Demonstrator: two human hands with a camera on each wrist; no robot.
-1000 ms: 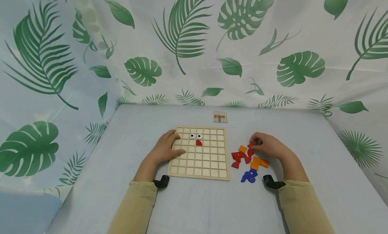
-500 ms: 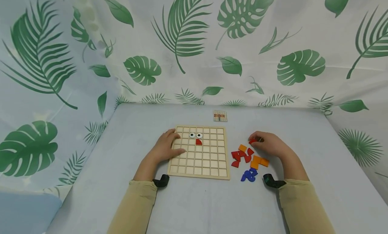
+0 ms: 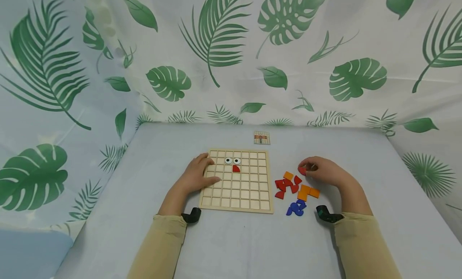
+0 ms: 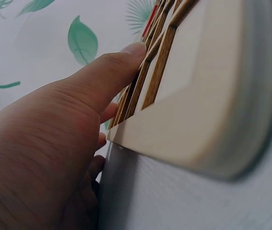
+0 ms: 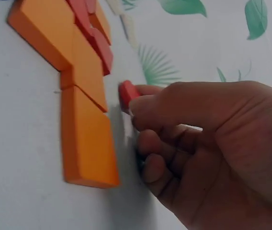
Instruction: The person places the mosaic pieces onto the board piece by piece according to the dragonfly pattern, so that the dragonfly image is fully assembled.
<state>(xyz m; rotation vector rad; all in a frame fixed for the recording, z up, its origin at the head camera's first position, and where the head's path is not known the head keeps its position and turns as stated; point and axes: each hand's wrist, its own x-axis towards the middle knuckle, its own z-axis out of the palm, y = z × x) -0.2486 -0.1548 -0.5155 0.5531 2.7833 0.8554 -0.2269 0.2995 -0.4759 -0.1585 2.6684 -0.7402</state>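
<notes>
My left hand rests on the left edge of a square wooden grid board. Its thumb lies straight across the cells, as the left wrist view also shows. On the board sit two round eye pieces and, just below them, a red quarter-circle tile. To the right of the board, my right hand pinches a red tile with a rounded edge between thumb and index finger. In the right wrist view, this red tile shows at the fingertips, near the orange square tiles.
Between board and right hand lie several loose red tiles, orange squares and blue curved pieces. A small picture card lies behind the board. A leaf-print cloth hangs at the back and sides.
My right hand has taken a red tile away from the pile's upper right edge and moved slightly right with it. The left hand stays on the board.
</notes>
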